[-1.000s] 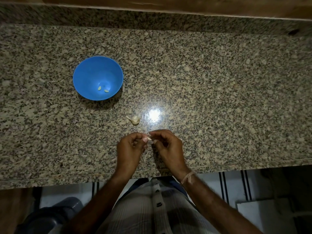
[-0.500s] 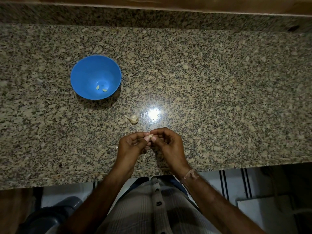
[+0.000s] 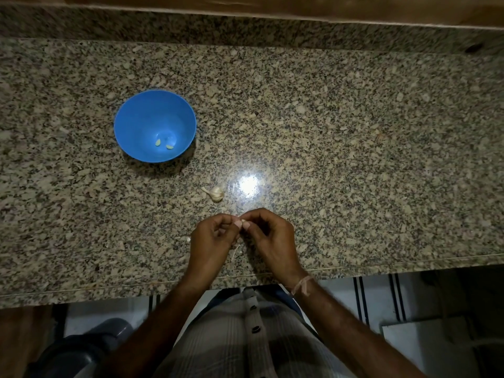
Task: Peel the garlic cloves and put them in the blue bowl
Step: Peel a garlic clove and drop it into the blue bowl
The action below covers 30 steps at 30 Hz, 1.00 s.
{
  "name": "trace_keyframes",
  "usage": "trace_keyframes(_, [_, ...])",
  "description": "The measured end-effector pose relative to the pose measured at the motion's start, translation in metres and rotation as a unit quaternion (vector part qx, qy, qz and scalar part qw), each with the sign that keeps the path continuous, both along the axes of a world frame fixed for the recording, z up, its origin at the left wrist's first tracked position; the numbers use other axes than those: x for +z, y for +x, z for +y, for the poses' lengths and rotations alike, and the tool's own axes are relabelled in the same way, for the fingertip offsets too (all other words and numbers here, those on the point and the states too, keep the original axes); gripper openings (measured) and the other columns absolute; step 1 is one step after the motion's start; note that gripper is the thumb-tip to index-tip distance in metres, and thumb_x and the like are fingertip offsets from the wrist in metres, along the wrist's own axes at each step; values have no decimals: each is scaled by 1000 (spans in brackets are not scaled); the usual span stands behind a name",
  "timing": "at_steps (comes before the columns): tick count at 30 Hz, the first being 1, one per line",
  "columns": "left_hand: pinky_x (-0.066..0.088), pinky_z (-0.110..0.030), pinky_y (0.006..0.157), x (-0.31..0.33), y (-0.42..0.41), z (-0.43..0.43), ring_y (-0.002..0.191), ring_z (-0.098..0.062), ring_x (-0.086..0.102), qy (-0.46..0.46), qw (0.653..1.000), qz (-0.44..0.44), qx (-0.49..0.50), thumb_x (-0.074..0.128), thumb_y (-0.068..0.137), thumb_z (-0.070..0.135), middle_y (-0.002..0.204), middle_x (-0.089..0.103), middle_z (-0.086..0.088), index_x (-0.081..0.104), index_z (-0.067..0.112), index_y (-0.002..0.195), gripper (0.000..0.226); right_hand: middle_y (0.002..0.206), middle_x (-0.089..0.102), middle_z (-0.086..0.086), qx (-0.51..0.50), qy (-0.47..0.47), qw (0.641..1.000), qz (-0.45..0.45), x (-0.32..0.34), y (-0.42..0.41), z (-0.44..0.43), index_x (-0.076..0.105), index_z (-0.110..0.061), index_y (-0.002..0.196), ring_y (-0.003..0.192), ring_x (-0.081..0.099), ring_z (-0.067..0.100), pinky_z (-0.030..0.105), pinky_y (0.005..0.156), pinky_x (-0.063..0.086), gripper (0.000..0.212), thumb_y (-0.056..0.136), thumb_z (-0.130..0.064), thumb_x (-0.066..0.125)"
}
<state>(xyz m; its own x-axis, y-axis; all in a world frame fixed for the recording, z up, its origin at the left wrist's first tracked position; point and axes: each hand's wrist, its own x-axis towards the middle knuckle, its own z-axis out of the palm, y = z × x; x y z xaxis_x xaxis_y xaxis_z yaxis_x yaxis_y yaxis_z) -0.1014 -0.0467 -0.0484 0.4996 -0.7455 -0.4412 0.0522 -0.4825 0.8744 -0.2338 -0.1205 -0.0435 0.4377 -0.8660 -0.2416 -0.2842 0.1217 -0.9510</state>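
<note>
Head view: left hand (image 3: 211, 242) and right hand (image 3: 274, 237) are pinching a clove (image 3: 243, 221), peeling it; next, probably freeing skin, then dropping it in bowl (image 3: 136, 124)

A blue bowl (image 3: 136, 118) is stood upright on the left half of the countertop (image 3: 354, 159), with 2 pale peeled cloves (image 3: 157, 143) inside. A small garlic bulb (image 3: 216, 193) is laid nearer the front edge. 1 clove (image 3: 242, 221) is pinched between left hand (image 3: 211, 238) and right hand (image 3: 272, 238).

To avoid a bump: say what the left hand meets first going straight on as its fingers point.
The left hand points right: first the garlic clove it pinches, then probably the right hand just beyond.
</note>
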Motion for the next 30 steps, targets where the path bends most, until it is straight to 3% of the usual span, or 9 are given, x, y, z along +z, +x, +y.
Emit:
trace_keyframes(3, [58, -24, 68, 1, -3, -5, 77, -4, 72, 5, 997, -80, -20, 73, 97, 27, 80, 76, 10, 77, 23, 95, 7, 96, 78, -1, -21, 19, 1000, 8, -5, 1, 0, 77, -12, 102, 94, 74, 15, 28, 85, 59, 10, 97, -5, 71])
trace_keyframes(7, [50, -16, 60, -2, -5, -13, 72, -1, 69, 17, 991, -127, -42, 71, 97, 24, 76, 73, 11, 75, 22, 94, 6, 99, 78, 0, -49, 68, 996, 12, -13, 0, 0, 76, -15, 104, 96, 74, 20, 40, 88, 62, 13, 98, -6, 69])
trace_keyframes(13, [54, -17, 68, -5, -2, -11, 80, -3, 69, 7, 987, -158, -39, 69, 93, 8, 88, 74, 11, 78, 20, 99, 16, 102, 80, 6, -55, 124, 991, -10, -12, -2, -5, 79, -10, 106, 101, 75, 28, 50, 92, 62, 15, 97, -1, 69])
trace_keyframes(16, [59, -22, 75, 1, -2, -8, 85, -3, 73, -25, 995, -87, -29, 72, 96, 15, 89, 77, 10, 80, 20, 102, 11, 96, 78, 14, -43, 117, 992, -19, -8, -1, -5, 76, -10, 101, 95, 73, 40, 58, 86, 62, 9, 95, -3, 73])
trace_keyframes(19, [61, -31, 75, 3, 2, -7, 82, -11, 76, -16, 1000, -5, 7, 74, 95, 16, 86, 79, 5, 80, 18, 97, 7, 92, 77, 13, -33, 103, 994, -15, -7, 0, -6, 76, -9, 97, 93, 73, 39, 60, 86, 61, 6, 94, -5, 74])
trace_keyframes(22, [51, -26, 65, 5, 6, -7, 70, -13, 68, -6, 992, 117, 41, 74, 95, 14, 81, 77, -1, 81, 13, 95, 7, 92, 78, 11, -28, 94, 995, -16, -5, 0, -8, 76, -9, 97, 93, 74, 36, 59, 88, 60, 7, 94, -3, 72])
trace_keyframes(25, [45, -32, 65, 3, 11, -5, 75, -20, 57, 1, 982, 184, 32, 75, 95, 17, 85, 73, -13, 81, 11, 97, 9, 92, 78, 11, -23, 91, 995, -22, -2, 0, -9, 76, -8, 96, 93, 74, 35, 59, 88, 60, 8, 94, -2, 72])
trace_keyframes(30, [49, -24, 63, 2, 15, -5, 72, -13, 60, 11, 957, 285, 52, 73, 94, 13, 80, 70, -8, 80, 9, 92, 9, 91, 78, 9, -10, 86, 996, -30, 1, 1, -11, 77, -9, 96, 93, 75, 34, 56, 86, 62, 12, 95, 0, 70])
